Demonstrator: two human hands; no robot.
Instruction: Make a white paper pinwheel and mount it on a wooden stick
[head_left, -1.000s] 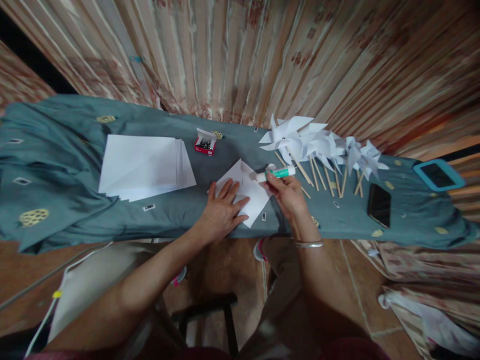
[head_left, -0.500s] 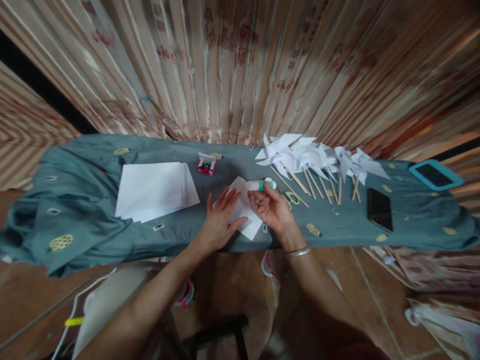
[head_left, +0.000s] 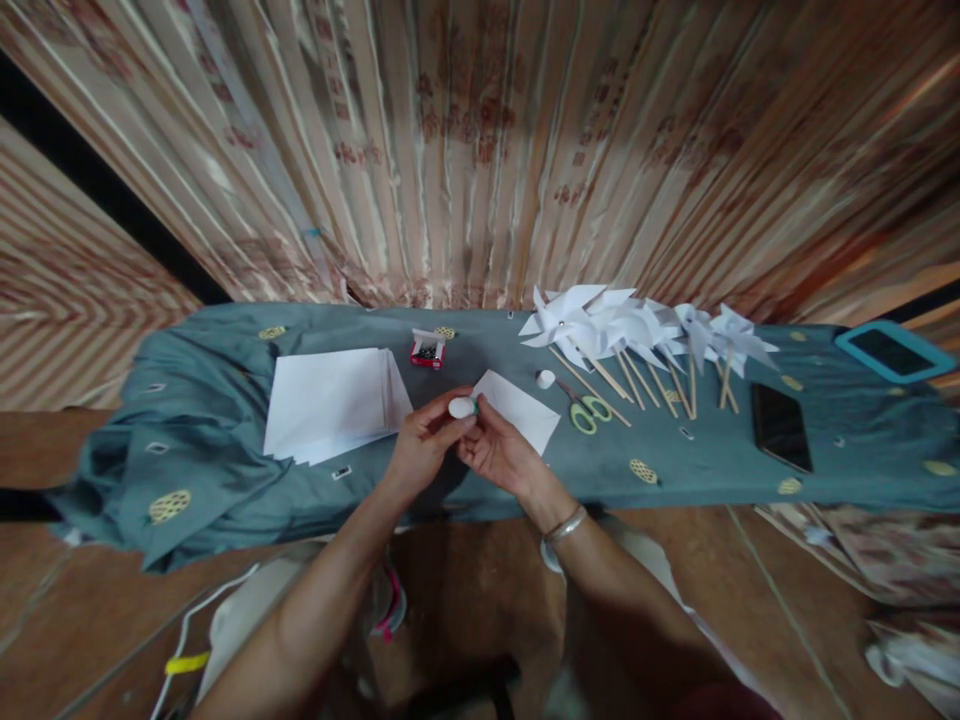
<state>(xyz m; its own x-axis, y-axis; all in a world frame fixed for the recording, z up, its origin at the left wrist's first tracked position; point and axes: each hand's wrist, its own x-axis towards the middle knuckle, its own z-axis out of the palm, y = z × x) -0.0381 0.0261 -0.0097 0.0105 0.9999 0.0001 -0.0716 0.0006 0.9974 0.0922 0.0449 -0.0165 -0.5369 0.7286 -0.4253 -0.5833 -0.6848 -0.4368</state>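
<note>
Both hands meet over the front of the table around a white and green glue stick (head_left: 462, 407). My left hand (head_left: 424, 440) is closed with its thumb and fingers on the white end. My right hand (head_left: 501, 450), wearing a metal bangle at the wrist, pinches the green part from the other side. Just behind my right hand lies a square sheet of white paper (head_left: 523, 410), partly covered by the fingers. A small white cap (head_left: 545, 378) rests on the cloth to the right of the sheet.
Left, a stack of white paper (head_left: 330, 400); behind, an open red box of small dark pieces (head_left: 427, 349). Green-handled scissors (head_left: 589, 412) lie right of the sheet, near several paper pinwheels (head_left: 600, 325) on sticks. Farther right are a phone (head_left: 782, 428) and a blue-framed device (head_left: 894, 351).
My left hand has lifted off the paper and taken hold of the glue stick. My right hand has brought the stick left and turned its white end toward me. The view has shifted slightly.
</note>
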